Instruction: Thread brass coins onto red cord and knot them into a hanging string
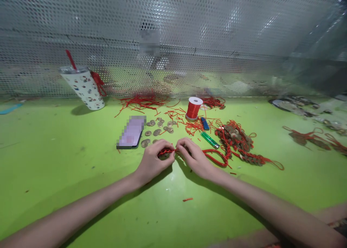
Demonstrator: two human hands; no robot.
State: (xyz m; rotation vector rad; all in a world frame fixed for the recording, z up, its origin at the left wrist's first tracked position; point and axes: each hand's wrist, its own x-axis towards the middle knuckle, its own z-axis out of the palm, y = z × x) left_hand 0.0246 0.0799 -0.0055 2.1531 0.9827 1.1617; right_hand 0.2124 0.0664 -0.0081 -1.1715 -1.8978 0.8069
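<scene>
Braided red cord point(166, 152) sits between the hands above the desk point(81, 161), mid-view. The left hand point(153, 158) curls over it, thumb and forefinger pinching; the right hand point(197, 160) pinches its end, wrist bent inward. Beyond lie round, dull metal coins point(157, 132) and a glossy red spool point(193, 108).

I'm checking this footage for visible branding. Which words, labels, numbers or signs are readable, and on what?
No text can be read.
Phone: screen pixelated, unreadable.
Loose coins: any markings too small.
Patterned cup: small printed figures, no legible words.
Green lighter: no legible label.
</scene>
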